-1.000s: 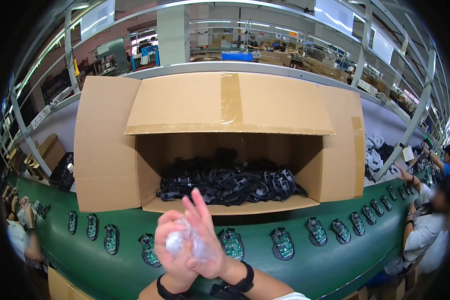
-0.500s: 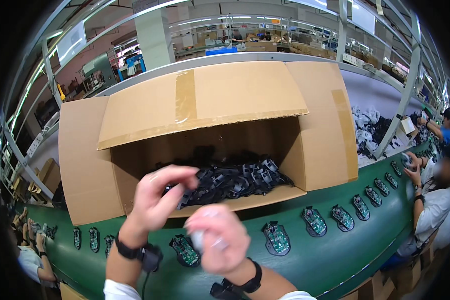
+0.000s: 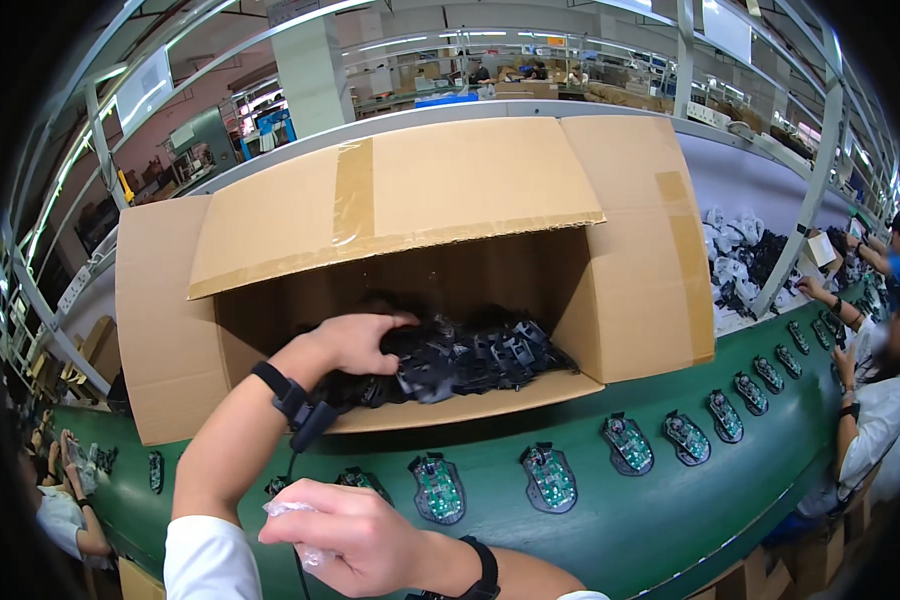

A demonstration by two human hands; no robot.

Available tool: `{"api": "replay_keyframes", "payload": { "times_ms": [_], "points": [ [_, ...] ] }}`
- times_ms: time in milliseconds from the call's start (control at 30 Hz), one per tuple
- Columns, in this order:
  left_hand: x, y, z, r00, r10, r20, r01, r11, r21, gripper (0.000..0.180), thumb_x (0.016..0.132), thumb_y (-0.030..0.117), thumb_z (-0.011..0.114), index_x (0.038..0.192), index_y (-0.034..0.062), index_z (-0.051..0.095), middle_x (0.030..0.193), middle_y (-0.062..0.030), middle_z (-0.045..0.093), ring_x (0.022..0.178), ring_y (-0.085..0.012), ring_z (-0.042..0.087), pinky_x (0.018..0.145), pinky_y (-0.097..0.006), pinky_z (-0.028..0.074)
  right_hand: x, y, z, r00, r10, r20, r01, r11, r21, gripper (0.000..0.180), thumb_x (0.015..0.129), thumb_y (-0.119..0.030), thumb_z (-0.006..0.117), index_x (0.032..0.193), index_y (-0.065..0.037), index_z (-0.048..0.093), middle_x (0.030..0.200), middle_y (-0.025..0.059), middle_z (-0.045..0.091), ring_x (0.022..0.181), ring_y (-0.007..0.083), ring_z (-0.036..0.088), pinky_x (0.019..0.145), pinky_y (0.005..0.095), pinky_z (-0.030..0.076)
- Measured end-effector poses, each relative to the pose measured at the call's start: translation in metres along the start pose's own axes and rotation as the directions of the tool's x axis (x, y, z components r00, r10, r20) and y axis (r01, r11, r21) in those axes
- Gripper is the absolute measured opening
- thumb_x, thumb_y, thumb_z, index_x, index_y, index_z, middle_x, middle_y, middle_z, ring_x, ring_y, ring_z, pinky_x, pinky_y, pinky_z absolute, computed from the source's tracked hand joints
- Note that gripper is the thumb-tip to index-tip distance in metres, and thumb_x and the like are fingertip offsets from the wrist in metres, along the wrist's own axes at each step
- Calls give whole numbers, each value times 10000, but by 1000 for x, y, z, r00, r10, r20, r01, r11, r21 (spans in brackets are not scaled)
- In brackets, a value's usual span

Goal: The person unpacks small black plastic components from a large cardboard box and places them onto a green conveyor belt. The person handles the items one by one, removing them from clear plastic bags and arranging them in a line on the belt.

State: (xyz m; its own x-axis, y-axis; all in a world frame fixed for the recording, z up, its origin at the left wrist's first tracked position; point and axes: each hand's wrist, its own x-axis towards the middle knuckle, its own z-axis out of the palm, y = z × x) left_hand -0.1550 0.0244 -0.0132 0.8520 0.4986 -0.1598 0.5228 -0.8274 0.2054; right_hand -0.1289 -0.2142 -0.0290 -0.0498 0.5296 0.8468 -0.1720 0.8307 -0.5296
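My left hand reaches into an open cardboard box, its thumb and fingers spread at the left part of a heap of small black plastic parts. Its fingertips touch the heap, and no part shows clearly lifted. Lower down, over the green work surface, my right hand is closed around crumpled clear plastic wrap, which sticks out between the fingers. Just beyond that hand lies a mouse base with a green circuit board; another such base is partly hidden behind it.
Several more mouse bases with circuit boards form a row along the green surface. At the right, a co-worker sits near the row, with white bags and black parts piled behind. Another person works at the left edge. Metal frame posts stand around.
My left hand has moved forward into the box, onto the black parts. The right hand has drawn back down and left with the plastic wrap, exposing a mouse base.
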Motion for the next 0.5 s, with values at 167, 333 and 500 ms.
{"api": "replay_keyframes", "payload": {
  "times_ms": [167,333,500],
  "points": [
    [-29,-37,-14,978,-199,-68,207,966,152,653,772,365,642,1350,86,520,1287,-209,581,1168,-348,573,1011,-384,455,-3,3,4,997,33,65,-34,999,21,248,733,15,599,976,-33,617,970,158,602,806,340,620,708,396,519],
    [-31,-30,-37,857,-514,18,448,763,466,534,815,409,615,1234,80,643,1253,-186,620,1193,-322,570,1011,-396,452,-4,3,4,988,78,131,-75,997,-26,224,736,-2,613,957,-39,607,958,146,597,800,339,616,692,402,513],
    [-7,-31,-52,777,-554,298,386,794,470,487,861,401,575,1199,61,660,1298,-193,600,1198,-332,575,983,-404,467,-4,5,3,989,65,132,-60,997,-41,230,737,-11,621,964,-45,604,955,139,591,800,337,614,688,402,511]
  ]
}}
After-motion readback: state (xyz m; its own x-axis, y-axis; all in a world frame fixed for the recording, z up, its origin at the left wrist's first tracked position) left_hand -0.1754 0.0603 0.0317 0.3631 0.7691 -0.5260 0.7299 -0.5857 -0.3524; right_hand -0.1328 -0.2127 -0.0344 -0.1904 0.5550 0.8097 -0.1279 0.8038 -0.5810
